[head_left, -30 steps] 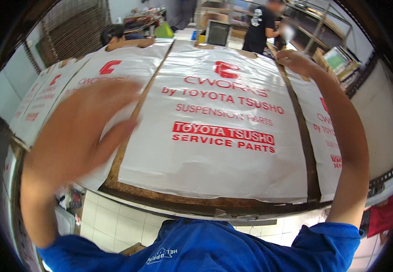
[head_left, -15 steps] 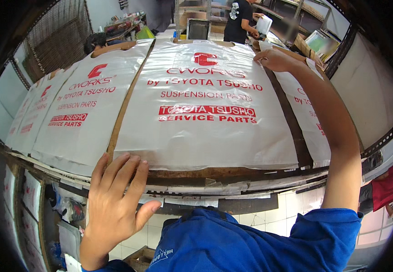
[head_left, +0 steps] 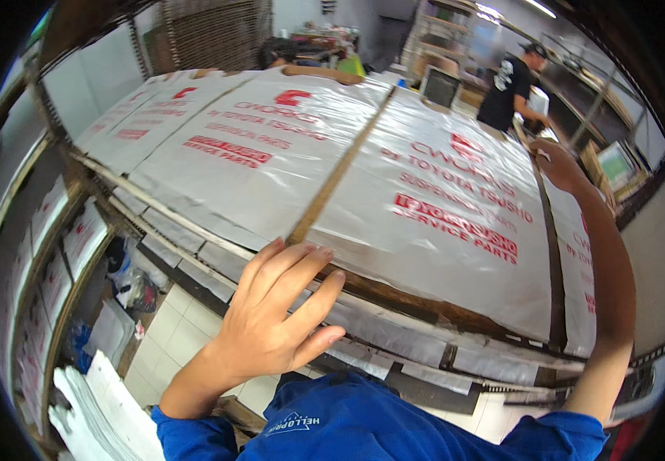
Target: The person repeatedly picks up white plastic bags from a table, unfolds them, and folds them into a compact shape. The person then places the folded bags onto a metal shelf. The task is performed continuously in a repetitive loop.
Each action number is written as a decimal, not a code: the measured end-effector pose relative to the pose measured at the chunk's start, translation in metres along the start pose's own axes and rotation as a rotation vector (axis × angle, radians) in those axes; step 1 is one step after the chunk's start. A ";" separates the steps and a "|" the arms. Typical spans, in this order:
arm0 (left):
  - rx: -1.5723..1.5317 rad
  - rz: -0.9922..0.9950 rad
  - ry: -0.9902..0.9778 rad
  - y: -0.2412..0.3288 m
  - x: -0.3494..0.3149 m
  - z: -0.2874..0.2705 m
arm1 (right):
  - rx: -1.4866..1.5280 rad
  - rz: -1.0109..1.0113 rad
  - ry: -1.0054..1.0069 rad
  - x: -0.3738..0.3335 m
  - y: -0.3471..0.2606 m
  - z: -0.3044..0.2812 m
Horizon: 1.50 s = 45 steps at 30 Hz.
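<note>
A white plastic bag (head_left: 432,200) with red print lies flat on a brown board, its handle cut-out at the far end. Spread fingers of my left hand (head_left: 279,307) rest on its near left corner, by the brown strip between two bags. My right hand (head_left: 563,165) reaches to the bag's far right corner, where its fingers are drawn together at the edge. Left of it lies another printed plastic bag (head_left: 248,146), with more in a row beyond. Part of one more bag (head_left: 578,261) shows under and beside my right forearm.
Below the work surface is a rack (head_left: 56,300) holding more printed sheets. A white stack (head_left: 102,407) stands at the lower left, near plastic-wrapped bundles (head_left: 133,288). A person in a black shirt (head_left: 505,92) stands at the far right, near shelves. Tiled floor (head_left: 167,330) shows below.
My view has turned left and tilted, so the bags, both hands and the person in black sit further right. Both hands keep their places on the same bag's corners.
</note>
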<state>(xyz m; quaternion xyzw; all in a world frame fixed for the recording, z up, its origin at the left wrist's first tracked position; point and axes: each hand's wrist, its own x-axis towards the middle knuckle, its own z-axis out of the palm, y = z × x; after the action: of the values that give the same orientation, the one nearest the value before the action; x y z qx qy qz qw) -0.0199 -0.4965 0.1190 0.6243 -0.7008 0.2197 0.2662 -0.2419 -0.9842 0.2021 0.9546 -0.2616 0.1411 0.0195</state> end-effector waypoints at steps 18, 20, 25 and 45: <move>0.246 -0.382 0.172 -0.134 -0.067 -0.029 | -0.062 -0.439 -0.240 0.039 -0.323 0.023; 0.271 -0.354 0.194 -0.136 -0.071 -0.030 | -0.082 -0.441 -0.285 0.039 -0.330 0.025; 0.260 -0.326 0.210 -0.138 -0.077 -0.029 | -0.091 -0.363 -0.157 0.030 -0.338 0.027; 0.021 -0.367 0.492 -0.147 -0.171 0.004 | -0.090 -0.755 0.283 0.092 -0.458 -0.017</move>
<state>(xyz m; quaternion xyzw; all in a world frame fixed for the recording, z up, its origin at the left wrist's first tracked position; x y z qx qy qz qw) 0.1388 -0.3878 0.0013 0.6713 -0.4882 0.3200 0.4567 0.0611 -0.6330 0.2611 0.9530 0.1068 0.2423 0.1474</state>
